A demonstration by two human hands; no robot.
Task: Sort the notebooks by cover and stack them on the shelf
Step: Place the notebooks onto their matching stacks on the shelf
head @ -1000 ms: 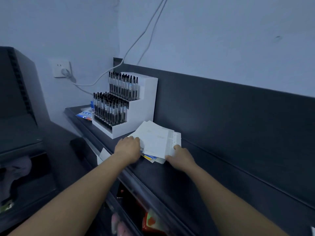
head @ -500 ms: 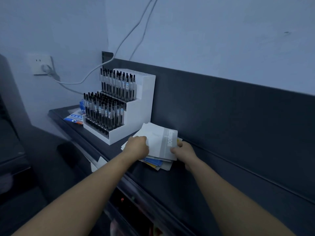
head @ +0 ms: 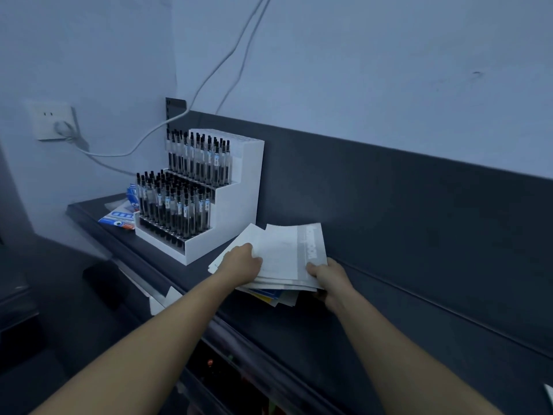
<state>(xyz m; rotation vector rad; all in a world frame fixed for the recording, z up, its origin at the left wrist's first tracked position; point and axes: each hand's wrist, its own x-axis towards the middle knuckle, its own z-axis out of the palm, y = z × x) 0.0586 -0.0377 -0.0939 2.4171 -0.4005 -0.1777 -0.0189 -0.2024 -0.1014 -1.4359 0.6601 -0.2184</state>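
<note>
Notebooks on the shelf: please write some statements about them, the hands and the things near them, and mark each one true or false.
1. The left hand and the right hand both hold the notebooks. True.
2. The pen stand is to the right of the notebooks. False: it is to their left.
3. The top cover of the notebooks is pale. True.
4. The pen stand is empty. False: pens fill it.
5. A cable is plugged into the socket. True.
</note>
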